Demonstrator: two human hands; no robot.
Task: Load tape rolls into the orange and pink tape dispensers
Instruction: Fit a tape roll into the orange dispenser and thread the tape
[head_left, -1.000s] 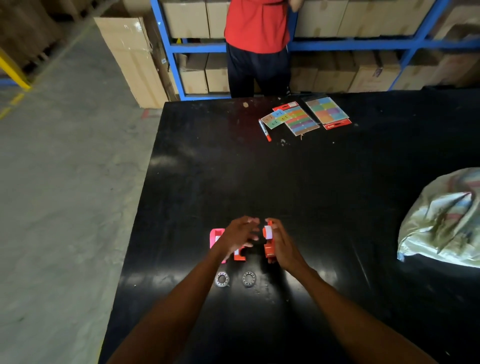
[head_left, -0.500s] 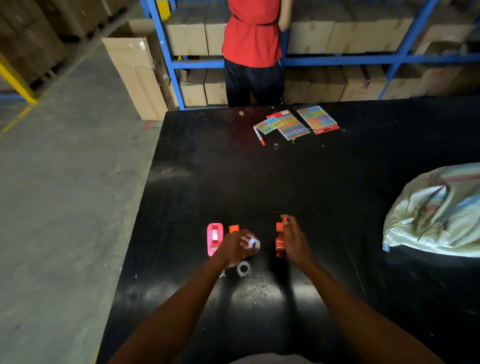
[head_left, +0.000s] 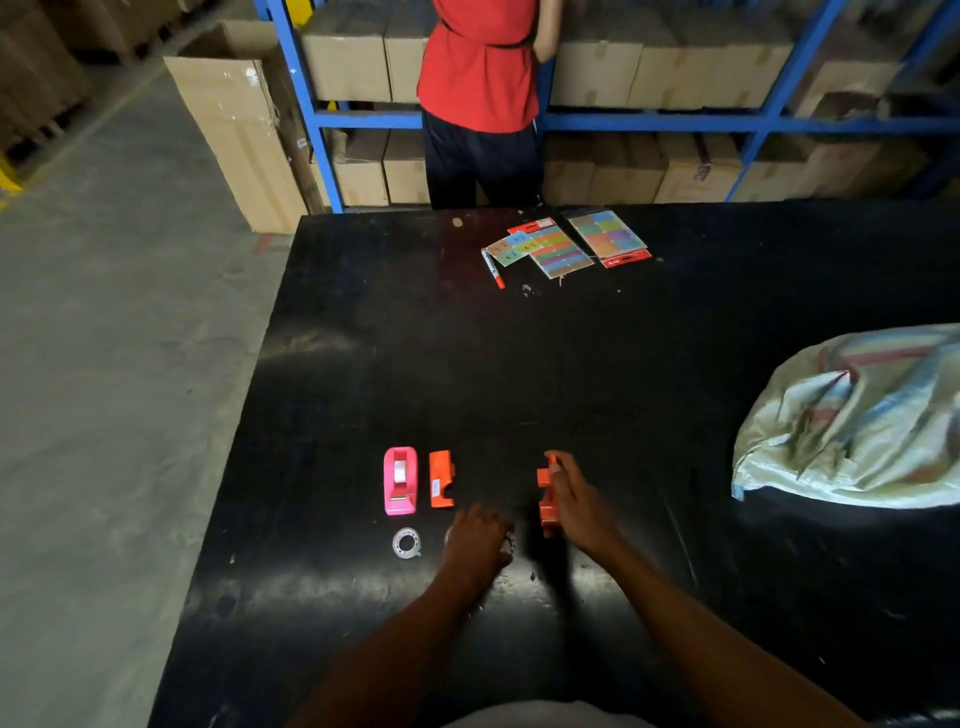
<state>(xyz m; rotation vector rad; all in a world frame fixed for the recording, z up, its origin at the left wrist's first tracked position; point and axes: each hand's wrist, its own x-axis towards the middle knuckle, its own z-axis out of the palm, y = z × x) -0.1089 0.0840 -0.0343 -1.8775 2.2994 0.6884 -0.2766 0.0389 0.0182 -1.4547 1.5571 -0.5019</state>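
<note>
Black table (head_left: 571, 364) | left hand (head_left: 475, 545) covers tape roll (head_left: 508, 543) (grip unclear) | right hand (head_left: 579, 501) grips orange dispenser (head_left: 546, 496)

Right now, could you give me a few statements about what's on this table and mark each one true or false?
1. The pink dispenser lies left of the loose orange piece. True.
2. The right hand rests on an orange dispenser part. True.
3. The left hand is lifting the pink dispenser. False: it is down over a tape roll nearer the person.
4. No tape roll lies uncovered. False: a clear roll sits below the pink dispenser.
</note>
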